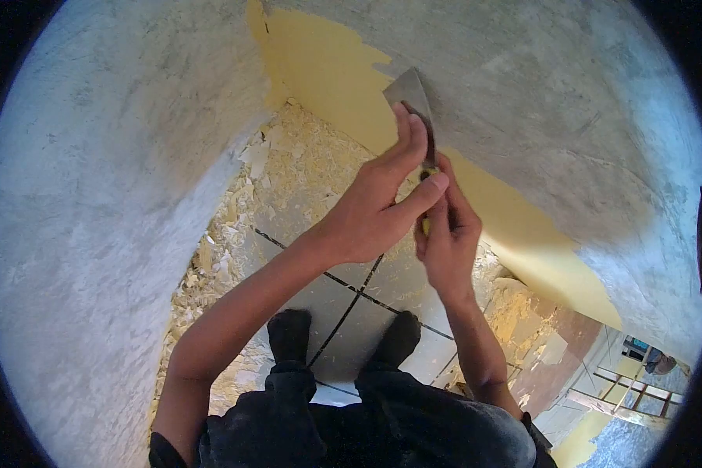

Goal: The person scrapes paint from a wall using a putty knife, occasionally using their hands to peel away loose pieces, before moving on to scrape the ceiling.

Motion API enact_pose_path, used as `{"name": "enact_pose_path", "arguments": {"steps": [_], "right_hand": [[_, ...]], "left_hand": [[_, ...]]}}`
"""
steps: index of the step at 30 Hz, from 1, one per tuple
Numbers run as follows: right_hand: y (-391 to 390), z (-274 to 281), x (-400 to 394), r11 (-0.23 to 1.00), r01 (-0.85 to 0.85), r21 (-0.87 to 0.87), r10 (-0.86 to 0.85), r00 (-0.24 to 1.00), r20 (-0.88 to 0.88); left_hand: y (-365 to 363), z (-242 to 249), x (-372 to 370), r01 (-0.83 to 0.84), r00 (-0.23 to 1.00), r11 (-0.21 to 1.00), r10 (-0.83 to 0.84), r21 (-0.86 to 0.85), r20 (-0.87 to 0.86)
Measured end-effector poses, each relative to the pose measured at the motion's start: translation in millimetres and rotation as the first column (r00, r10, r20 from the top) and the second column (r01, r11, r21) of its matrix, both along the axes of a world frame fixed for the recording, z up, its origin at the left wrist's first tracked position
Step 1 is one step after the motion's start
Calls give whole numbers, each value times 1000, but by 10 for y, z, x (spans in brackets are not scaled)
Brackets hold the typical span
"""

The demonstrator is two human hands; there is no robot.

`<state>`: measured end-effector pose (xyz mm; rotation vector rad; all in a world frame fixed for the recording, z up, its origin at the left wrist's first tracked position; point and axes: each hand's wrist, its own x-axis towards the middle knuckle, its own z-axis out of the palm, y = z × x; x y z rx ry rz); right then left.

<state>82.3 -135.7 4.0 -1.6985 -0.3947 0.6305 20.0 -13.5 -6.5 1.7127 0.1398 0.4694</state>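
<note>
The scraper [413, 97], gripped by the right hand [447, 234] with left hand [374, 210] fingers pressing its blade, wants a shallow angle under the yellow paint [327, 70].

Dull metal scraper blade [410, 92], rough bare wall [101, 195], seemingly matt yellow paint [331, 70]

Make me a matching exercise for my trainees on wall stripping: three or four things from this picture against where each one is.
Things:
1. Scraper
2. Yellow paint
3. Paint flakes
4. Ladder

Places:
A. strewn over the tiled floor
B. lower right, far off
C. in a strip on the wall
D. in both hands, blade against the wall

Pairs: 1-D, 2-C, 3-A, 4-B
</note>
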Motion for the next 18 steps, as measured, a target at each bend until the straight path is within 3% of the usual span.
{"name": "enact_pose_path", "arguments": {"steps": [2, 4, 5, 7, 11, 12, 14, 15, 16, 18], "right_hand": [[-39, 150, -43, 1000, -7, -11, 7, 999, -32], [-172, 199, -168, 996, 14, 85, -4, 993, -119], [-134, 128, -138, 996, 17, 92, -6, 993, -121], [-10, -43, 10, 1000, -9, 3, 9, 998, 66], [60, 120, -74, 998, -52, 45, 53, 998, -28], [-15, 201, -173, 999, 27, 36, -23, 995, -100], [8, 138, -62, 1000, -4, 25, 5, 1000, -22], [9, 66, -17, 1000, -26, -11, 27, 998, 52], [110, -61, -27, 997, 2, 74, -7, 998, 68], [67, 69, -35, 999, -6, 34, 6, 1000, 17]], "left_hand": [[1, -3, -3, -68, 998, 997, 68, -24, 9], [103, 42, -61, 138, 990, 987, -135, 79, -46], [102, 50, -46, 141, 989, 986, -137, 85, -48], [41, 3, 8, -4, 999, 998, 6, 64, -38], [69, -36, -14, -88, 995, 994, 90, 58, -33], [80, 33, -59, 0, 999, 999, 2, 41, -37], [134, 79, -54, 85, 996, 996, -84, 30, -44], [135, 59, -3, 15, 999, 999, -14, 30, -42], [86, 29, 10, -50, 998, 999, 51, 17, -43], [63, -54, 3, -42, 999, 998, 42, -46, -7]]}}
